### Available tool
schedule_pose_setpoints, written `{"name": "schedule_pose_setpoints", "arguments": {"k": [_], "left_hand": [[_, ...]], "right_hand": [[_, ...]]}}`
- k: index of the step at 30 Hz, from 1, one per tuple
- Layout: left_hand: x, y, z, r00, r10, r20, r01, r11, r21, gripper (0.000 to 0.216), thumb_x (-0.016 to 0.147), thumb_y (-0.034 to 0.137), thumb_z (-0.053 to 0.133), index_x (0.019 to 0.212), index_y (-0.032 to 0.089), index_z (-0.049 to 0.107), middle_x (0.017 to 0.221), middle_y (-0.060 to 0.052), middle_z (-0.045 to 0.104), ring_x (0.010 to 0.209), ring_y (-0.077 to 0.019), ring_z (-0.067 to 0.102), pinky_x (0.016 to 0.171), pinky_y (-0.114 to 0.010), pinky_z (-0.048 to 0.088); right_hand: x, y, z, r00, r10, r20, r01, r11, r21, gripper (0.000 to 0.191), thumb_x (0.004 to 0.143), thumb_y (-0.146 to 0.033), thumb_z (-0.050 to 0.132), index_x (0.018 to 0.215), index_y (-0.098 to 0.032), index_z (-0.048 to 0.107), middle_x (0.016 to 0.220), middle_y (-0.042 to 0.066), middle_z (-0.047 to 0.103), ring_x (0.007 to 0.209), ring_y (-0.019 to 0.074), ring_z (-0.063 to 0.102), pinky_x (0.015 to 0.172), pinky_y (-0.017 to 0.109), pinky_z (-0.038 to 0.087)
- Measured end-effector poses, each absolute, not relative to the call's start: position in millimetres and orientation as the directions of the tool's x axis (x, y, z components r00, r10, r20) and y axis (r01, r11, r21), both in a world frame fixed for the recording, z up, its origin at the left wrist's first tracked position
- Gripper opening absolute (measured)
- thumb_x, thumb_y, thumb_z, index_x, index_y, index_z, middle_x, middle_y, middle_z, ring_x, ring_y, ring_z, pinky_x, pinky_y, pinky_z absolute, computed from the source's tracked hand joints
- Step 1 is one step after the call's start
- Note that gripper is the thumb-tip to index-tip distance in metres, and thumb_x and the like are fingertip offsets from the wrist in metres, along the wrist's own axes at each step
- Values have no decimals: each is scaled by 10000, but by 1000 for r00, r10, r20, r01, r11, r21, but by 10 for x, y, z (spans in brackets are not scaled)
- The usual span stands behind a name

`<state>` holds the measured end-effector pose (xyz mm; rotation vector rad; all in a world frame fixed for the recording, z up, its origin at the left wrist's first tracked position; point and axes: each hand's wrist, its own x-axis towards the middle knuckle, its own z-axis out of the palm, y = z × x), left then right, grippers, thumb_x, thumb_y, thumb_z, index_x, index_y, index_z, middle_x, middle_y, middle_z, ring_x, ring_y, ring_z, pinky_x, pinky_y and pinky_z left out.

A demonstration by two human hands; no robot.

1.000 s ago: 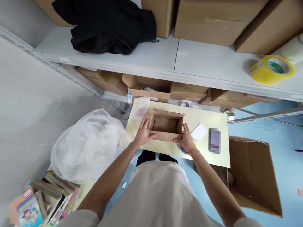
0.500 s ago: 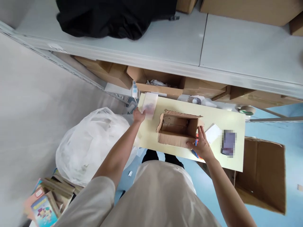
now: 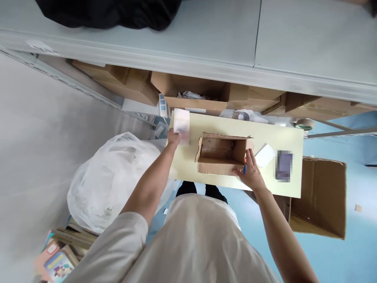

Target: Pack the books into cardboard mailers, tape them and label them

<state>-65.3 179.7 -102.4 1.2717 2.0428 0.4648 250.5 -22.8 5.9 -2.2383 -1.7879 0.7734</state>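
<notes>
My left hand (image 3: pixel 173 137) is closed on the near left edge of a pale, pinkish-white flat packet (image 3: pixel 182 124), which lies at the far left corner of the cream tabletop (image 3: pixel 185 169). An open, empty-looking small cardboard box (image 3: pixel 220 168) with ragged flap edges sits in the middle of the table. Around its right front corner my right hand (image 3: pixel 251 173) grips, thumb at the front and fingers along the right end. Something blue and red (image 3: pixel 244 169) shows under that hand, mostly hidden. White cards (image 3: pixel 264 155) lie just right of it.
A blurred-out dark rectangular item (image 3: pixel 284 166) lies at the table's right. Rolls of tape (image 3: pixel 304 124) and cartons (image 3: pixel 194 103) line the shelf behind. A large white plastic bag (image 3: pixel 114 177) stands left, a big open carton (image 3: pixel 324 196) right. A grey shelf (image 3: pixel 206 39) overhangs the back.
The view has shifted slightly. Both hands keep their places at the packet and the box, and the right hand now covers more of the blue and red thing.
</notes>
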Motion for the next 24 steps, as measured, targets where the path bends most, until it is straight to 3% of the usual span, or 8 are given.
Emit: {"name": "schedule_pose_setpoints", "arguments": {"k": [3, 6, 9, 13, 15, 18, 24], "left_hand": [[-892, 1657, -690, -285, 916, -282, 643, 401, 652, 330, 748, 83, 477, 1059, 145, 569, 1053, -105, 654, 1015, -210, 605, 918, -329, 457], [-1128, 1517, -183, -243, 960, -138, 638, 266, 723, 311, 778, 167, 504, 1086, 157, 550, 1064, -86, 651, 998, -200, 606, 922, -325, 458], [-1142, 1362, 418, -68, 996, 63, 521, -19, 853, 392, 782, 222, 538, 1165, 163, 481, 1039, -71, 651, 919, -171, 627, 827, -277, 495], [-626, 1098, 976, 237, 965, 110, 463, -212, 861, 252, 797, 238, 532, 1040, 169, 543, 984, -44, 655, 879, -158, 626, 801, -265, 492], [-235, 978, 1008, 333, 936, 117, 504, -281, 817, 212, 802, 197, 511, 1004, 177, 573, 981, -35, 657, 906, -165, 616, 844, -283, 474], [257, 877, 793, 430, 903, 10, 590, -289, 754, 276, 791, 103, 459, 1010, 198, 597, 1005, -32, 670, 948, -184, 610, 892, -320, 453], [309, 974, 344, 364, 908, -206, 754, -157, 638, 410, 751, 43, 413, 1061, 208, 625, 1067, -41, 674, 1016, -193, 592, 927, -336, 444]], "right_hand": [[2498, -211, 27, 117, 956, -269, 855, -235, -463, 939, 774, -352, 604, 1489, -190, 17, 1558, 121, 83, 1382, 309, 264, 1031, 447, 402], [2468, -185, 21, 104, 954, -281, 848, -233, -477, 939, 765, -343, 605, 1490, -190, 29, 1554, 122, 104, 1359, 317, 310, 1024, 445, 403], [2432, -156, 23, 90, 953, -288, 837, -229, -498, 941, 752, -345, 618, 1491, -181, 60, 1550, 132, 125, 1315, 328, 381, 986, 433, 427], [2406, -127, 23, 97, 951, -294, 825, -242, -510, 949, 732, -337, 648, 1485, -222, 83, 1549, 117, 143, 1266, 321, 446, 963, 414, 430], [2404, -126, 26, 90, 952, -293, 825, -236, -514, 960, 725, -339, 660, 1482, -240, 77, 1552, 112, 132, 1240, 311, 475, 953, 402, 430], [2408, -142, 35, 74, 949, -305, 840, -224, -494, 959, 723, -351, 668, 1476, -240, 85, 1552, 123, 124, 1190, 312, 519, 911, 399, 447], [2420, -143, 51, 60, 944, -323, 870, -209, -448, 929, 739, -370, 661, 1471, -262, 99, 1554, 122, 117, 1144, 313, 551, 847, 397, 468]]}}
